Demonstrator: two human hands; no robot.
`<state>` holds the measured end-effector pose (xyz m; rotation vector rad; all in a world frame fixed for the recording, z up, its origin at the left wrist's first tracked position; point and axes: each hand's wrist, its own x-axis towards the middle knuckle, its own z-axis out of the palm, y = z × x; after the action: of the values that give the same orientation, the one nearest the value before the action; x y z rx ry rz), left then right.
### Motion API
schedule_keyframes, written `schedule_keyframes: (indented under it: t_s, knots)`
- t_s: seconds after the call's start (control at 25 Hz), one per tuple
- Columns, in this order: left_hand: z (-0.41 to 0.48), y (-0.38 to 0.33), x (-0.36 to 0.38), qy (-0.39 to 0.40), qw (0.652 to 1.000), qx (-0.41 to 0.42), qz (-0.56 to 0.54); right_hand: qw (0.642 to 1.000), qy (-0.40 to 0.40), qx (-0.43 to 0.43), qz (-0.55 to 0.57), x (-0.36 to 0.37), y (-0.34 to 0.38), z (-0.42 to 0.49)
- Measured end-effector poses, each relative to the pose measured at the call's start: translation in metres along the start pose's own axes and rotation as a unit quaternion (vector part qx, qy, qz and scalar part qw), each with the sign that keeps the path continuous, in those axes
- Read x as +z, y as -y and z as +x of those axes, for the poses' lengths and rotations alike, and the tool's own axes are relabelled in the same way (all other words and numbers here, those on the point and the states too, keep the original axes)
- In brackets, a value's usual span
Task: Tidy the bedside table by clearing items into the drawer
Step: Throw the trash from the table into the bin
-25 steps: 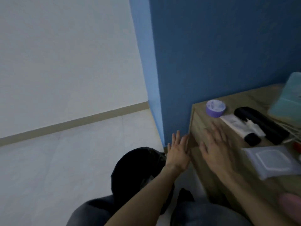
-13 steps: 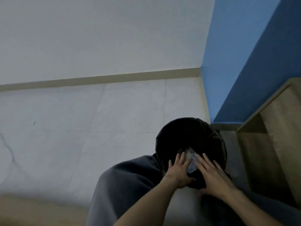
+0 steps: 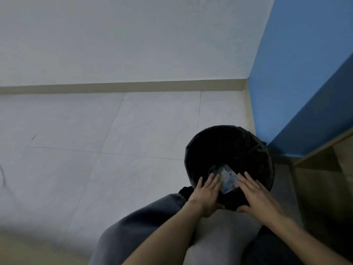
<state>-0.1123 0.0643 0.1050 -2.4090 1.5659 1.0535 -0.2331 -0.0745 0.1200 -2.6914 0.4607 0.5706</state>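
bare forearms (image 3: pixel 172 232), grey trousers (image 3: pixel 137 232)

Bedside table (image 3: pixel 324 188) cut off by right edge; wrapper (image 3: pixel 228 177) print unreadable; bin (image 3: pixel 191 150) interior dark.

Left hand (image 3: pixel 207 194) palm down with fingers (image 3: pixel 211 179) straight, right hand (image 3: pixel 255 196) likewise flat, fingers spread forward, both forearms bare, reaching forward side by side

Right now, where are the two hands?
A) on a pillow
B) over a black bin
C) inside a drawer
B: the left hand and the right hand reach with straight fingers over the near rim of the black bin, with a light packet between them.
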Motion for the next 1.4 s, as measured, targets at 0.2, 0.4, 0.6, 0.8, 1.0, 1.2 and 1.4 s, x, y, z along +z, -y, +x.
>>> schedule_keyframes:
  t_s: [0.2, 0.4, 0.6, 0.8, 1.0, 1.2, 1.4]
  knots:
    - [0.063, 0.032, -0.056, -0.053, 0.998, -0.001, 0.033, 0.999, -0.043, 0.026, 0.003, -0.032, -0.025, 0.081]
    - [0.132, 0.053, -0.117, -0.089, 0.993, -0.013, 0.072, 0.992, -0.088, 0.049, -0.075, -0.059, -0.066, 0.162]
    - [0.198, 0.069, -0.165, -0.109, 0.990, -0.036, 0.080, 0.980, -0.113, 0.070, -0.145, -0.094, -0.098, 0.225]
    - [0.247, 0.087, -0.201, -0.193, 0.976, -0.025, 0.097, 0.970, -0.179, 0.049, -0.160, -0.125, -0.121, 0.278]
    - [0.296, 0.105, -0.232, -0.222, 0.970, -0.015, 0.094, 0.966, -0.229, 0.026, -0.115, -0.144, -0.149, 0.326]
    - [0.320, 0.110, -0.256, -0.195, 0.975, -0.018, 0.105, 0.967, -0.229, 0.027, -0.107, -0.162, -0.162, 0.351]
    - [0.314, 0.098, -0.258, -0.173, 0.979, -0.031, 0.099, 0.982, -0.155, 0.052, -0.097, -0.177, -0.158, 0.345]
